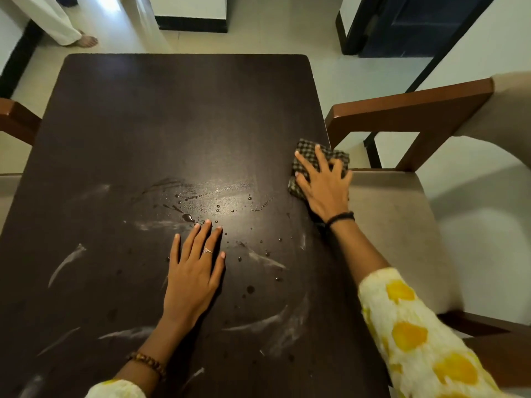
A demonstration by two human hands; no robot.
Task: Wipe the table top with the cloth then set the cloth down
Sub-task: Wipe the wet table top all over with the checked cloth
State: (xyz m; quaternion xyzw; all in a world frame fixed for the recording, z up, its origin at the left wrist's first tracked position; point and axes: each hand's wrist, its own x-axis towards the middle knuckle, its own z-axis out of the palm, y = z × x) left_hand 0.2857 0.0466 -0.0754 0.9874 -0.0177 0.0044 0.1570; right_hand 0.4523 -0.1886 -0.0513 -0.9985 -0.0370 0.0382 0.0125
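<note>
A dark brown table top [178, 119] fills the view, marked with white smears and water droplets [189, 217] near its middle. A checked brown cloth [309, 149] lies folded at the table's right edge. My right hand [324, 185] presses flat on the cloth with fingers spread, covering most of it. My left hand [195, 268] rests flat on the table near the middle, fingers apart, holding nothing; its fingertips are just short of the largest droplet.
A wooden chair [408, 107] with a beige seat [396, 225] stands close against the table's right side. Another chair's arm [14, 119] shows at the left edge. A person's foot [86, 41] stands on the tiled floor at far left.
</note>
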